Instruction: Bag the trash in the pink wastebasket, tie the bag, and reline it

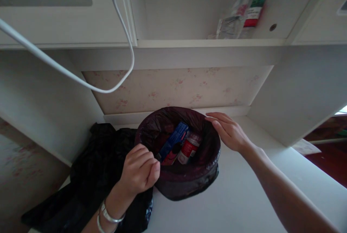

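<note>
A round bin lined with a dark plastic bag stands on the white surface. Inside it lie a blue box and a white-and-red container. My left hand is closed at the bin's left front rim; what it grips, if anything, is hidden. On the right rim, my right hand rests with its fingers stretched out, holding nothing.
Black plastic bags lie left of the bin. A white cable hangs across the upper left. Overhead, a shelf holds a clear container and a green-and-red can. White panels flank both sides.
</note>
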`<state>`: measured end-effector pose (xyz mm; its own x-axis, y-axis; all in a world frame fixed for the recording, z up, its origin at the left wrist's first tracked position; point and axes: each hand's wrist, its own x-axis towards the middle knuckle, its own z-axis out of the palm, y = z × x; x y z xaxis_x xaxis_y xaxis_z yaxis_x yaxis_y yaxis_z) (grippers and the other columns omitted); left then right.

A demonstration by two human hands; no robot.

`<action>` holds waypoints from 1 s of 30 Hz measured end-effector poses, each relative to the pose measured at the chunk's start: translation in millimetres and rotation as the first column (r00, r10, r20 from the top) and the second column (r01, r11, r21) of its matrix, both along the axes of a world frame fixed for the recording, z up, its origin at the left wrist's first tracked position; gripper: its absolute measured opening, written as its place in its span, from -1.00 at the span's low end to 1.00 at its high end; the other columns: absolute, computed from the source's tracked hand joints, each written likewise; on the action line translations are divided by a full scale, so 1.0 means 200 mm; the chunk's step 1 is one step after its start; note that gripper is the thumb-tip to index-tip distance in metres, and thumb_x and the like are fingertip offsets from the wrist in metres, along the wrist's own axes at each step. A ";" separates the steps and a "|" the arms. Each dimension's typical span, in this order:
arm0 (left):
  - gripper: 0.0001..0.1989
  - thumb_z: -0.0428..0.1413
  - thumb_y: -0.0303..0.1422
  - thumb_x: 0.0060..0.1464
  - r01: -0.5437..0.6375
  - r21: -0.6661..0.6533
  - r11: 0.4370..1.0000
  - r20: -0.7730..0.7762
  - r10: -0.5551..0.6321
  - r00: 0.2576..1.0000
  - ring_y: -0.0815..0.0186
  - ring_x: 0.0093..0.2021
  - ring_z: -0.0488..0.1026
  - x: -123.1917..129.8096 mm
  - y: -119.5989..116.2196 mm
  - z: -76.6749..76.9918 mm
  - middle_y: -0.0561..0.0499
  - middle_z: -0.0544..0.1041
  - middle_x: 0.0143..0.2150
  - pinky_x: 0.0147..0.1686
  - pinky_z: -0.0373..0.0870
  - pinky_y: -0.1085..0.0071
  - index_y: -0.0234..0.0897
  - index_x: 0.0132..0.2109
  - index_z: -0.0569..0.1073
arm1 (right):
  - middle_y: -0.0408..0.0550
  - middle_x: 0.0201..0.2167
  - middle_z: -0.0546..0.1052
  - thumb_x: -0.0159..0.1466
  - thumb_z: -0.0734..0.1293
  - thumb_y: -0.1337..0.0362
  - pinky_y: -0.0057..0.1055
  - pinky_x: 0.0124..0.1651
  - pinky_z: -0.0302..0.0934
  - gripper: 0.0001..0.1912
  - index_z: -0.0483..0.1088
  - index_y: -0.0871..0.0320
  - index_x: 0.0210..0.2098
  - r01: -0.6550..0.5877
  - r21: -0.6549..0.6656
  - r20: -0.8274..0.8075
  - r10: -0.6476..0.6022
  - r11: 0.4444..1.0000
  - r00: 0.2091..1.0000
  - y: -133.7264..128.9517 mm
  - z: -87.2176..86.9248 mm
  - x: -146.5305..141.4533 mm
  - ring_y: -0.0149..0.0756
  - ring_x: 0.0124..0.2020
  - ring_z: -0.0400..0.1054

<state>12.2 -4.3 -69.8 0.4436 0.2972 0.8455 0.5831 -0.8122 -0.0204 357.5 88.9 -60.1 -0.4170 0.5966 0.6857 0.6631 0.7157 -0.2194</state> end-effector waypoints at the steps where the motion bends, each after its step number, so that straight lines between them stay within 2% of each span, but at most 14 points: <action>1: -0.69 -0.02 -0.60 0.24 -0.050 0.010 0.999 -0.006 0.050 0.999 0.32 -0.54 0.23 0.02 -0.01 0.01 0.10 0.36 -0.60 -0.41 0.21 0.28 -0.19 -0.44 0.31 | 0.11 0.13 0.59 0.54 0.15 0.22 -0.05 0.22 0.33 -0.64 0.54 0.15 0.09 0.046 0.010 -0.069 -0.045 0.999 0.997 -0.03 -0.01 -0.02 -0.11 0.18 0.45; 3: -0.65 0.02 -0.58 0.27 -0.158 0.015 0.987 -0.012 0.158 0.987 0.33 -0.54 0.25 0.09 -0.04 0.01 0.10 0.34 -0.60 -0.41 0.20 0.28 -0.19 -0.48 0.29 | 0.09 0.10 0.59 0.53 0.16 0.25 -0.09 0.19 0.34 -0.67 0.52 0.14 0.08 0.067 0.035 -0.187 -0.059 0.997 0.981 -0.11 -0.03 -0.07 -0.14 0.14 0.45; 5: -0.65 0.07 -0.56 0.30 -0.246 -0.009 0.969 -0.017 0.245 0.969 0.32 -0.52 0.30 0.16 -0.07 0.01 0.09 0.38 -0.58 -0.39 0.21 0.26 -0.21 -0.48 0.31 | 0.07 0.04 0.61 0.51 0.19 0.30 -0.17 0.14 0.36 -0.72 0.50 0.13 0.07 0.007 0.057 -0.227 0.006 0.998 0.974 -0.23 -0.02 -0.15 -0.19 0.09 0.47; 7: -0.70 0.09 -0.53 0.32 -0.289 -0.046 0.956 -0.015 0.288 0.957 0.30 -0.49 0.37 0.23 -0.11 0.01 0.07 0.46 -0.54 -0.35 0.23 0.24 -0.24 -0.42 0.37 | 0.07 0.01 0.62 0.50 0.21 0.30 -0.17 0.20 0.32 -0.73 0.45 0.15 0.11 -0.123 0.084 -0.132 0.133 0.989 0.982 -0.35 0.00 -0.23 -0.19 0.09 0.47; 10: -0.85 0.09 -0.49 0.35 -0.287 -0.104 0.952 0.017 0.291 0.957 0.25 -0.38 0.47 0.29 -0.15 0.02 0.02 0.57 -0.42 -0.26 0.30 0.23 -0.29 -0.25 0.47 | 0.08 0.00 0.64 0.50 0.21 0.20 -0.04 0.33 0.19 -0.68 0.43 0.22 0.12 -0.292 0.099 0.044 0.289 0.951 0.956 -0.46 0.04 -0.36 -0.13 0.05 0.50; 13: -0.91 0.07 -0.49 0.35 -0.235 -0.115 0.965 0.069 0.243 0.967 0.22 -0.23 0.53 0.24 -0.16 0.04 -0.07 0.63 -0.26 -0.11 0.37 0.23 -0.33 -0.12 0.49 | 0.05 -0.15 0.66 0.49 0.23 0.09 -0.09 0.17 0.33 -0.64 0.47 0.25 0.03 -0.350 0.123 0.133 0.334 0.929 0.933 -0.48 0.05 -0.43 -0.15 -0.16 0.55; 15: -0.88 0.06 -0.52 0.33 -0.193 -0.097 0.976 0.060 0.200 0.978 0.22 -0.16 0.55 0.16 -0.14 0.06 -0.09 0.64 -0.21 0.04 0.37 0.19 -0.33 -0.09 0.49 | 0.01 -0.28 0.65 0.46 0.31 0.14 -0.18 -0.01 0.40 -0.71 0.48 0.26 -0.03 -0.339 0.147 0.155 0.317 0.929 0.936 -0.46 0.03 -0.44 -0.21 -0.31 0.51; 17: -0.85 0.06 -0.54 0.31 -0.181 -0.091 0.979 0.007 0.182 0.983 0.22 -0.12 0.57 0.07 -0.09 0.06 -0.07 0.66 -0.18 0.11 0.35 0.16 -0.31 -0.07 0.50 | -0.01 -0.35 0.63 0.42 0.36 0.27 -0.22 -0.09 0.41 -0.81 0.48 0.27 -0.05 -0.330 0.171 0.154 0.305 0.929 0.940 -0.43 0.01 -0.42 -0.25 -0.37 0.48; 21: -0.81 0.03 -0.57 0.26 -0.163 -0.114 0.980 -0.027 0.161 0.987 0.26 -0.25 0.55 -0.05 0.00 0.04 0.01 0.63 -0.31 -0.02 0.42 0.21 -0.24 -0.23 0.48 | 0.07 -0.22 0.65 0.36 0.33 0.47 -0.26 -0.15 0.41 -0.81 0.49 0.30 -0.04 -0.338 0.225 0.124 0.317 0.914 0.940 -0.41 -0.02 -0.41 -0.24 -0.30 0.50; 24: -0.76 -0.01 -0.59 0.24 -0.142 -0.109 0.984 0.027 0.146 0.989 0.32 -0.41 0.48 -0.05 0.01 0.01 0.08 0.55 -0.45 -0.07 0.43 0.21 -0.21 -0.34 0.42 | 0.07 -0.21 0.66 0.34 0.35 0.47 -0.27 -0.12 0.43 -0.78 0.50 0.29 -0.03 -0.327 0.229 0.120 0.307 0.917 0.944 -0.42 -0.01 -0.41 -0.25 -0.28 0.51; 27: -0.75 -0.05 -0.50 0.32 -0.146 -0.077 0.986 0.104 0.154 0.983 0.23 -0.26 0.55 -0.07 -0.01 -0.06 -0.03 0.62 -0.32 0.02 0.43 0.11 -0.22 -0.24 0.49 | 0.13 -0.09 0.66 0.34 0.41 0.28 -0.07 0.23 0.35 -0.68 0.46 0.26 0.06 -0.318 0.257 0.113 0.299 0.912 0.948 -0.43 -0.03 -0.36 -0.11 -0.05 0.55; 29: -0.70 -0.11 -0.40 0.39 -0.194 -0.049 0.980 0.240 0.200 0.950 0.11 -0.06 0.55 -0.11 -0.02 -0.14 -0.14 0.62 -0.14 0.08 0.41 0.03 -0.24 -0.11 0.54 | 0.20 0.03 0.63 0.35 0.39 0.22 0.12 0.35 0.21 -0.59 0.42 0.23 0.15 -0.267 0.291 0.021 0.273 0.919 0.962 -0.44 -0.10 -0.27 0.02 0.13 0.49; 30: -0.68 -0.13 -0.37 0.40 -0.241 -0.058 0.969 0.339 0.246 0.908 0.08 -0.01 0.53 -0.14 -0.03 -0.20 -0.16 0.60 -0.10 0.06 0.41 0.02 -0.24 -0.08 0.54 | 0.21 0.05 0.61 0.35 0.36 0.25 0.14 0.33 0.22 -0.58 0.40 0.21 0.18 -0.211 0.281 -0.066 0.238 0.936 0.969 -0.44 -0.17 -0.21 0.03 0.15 0.48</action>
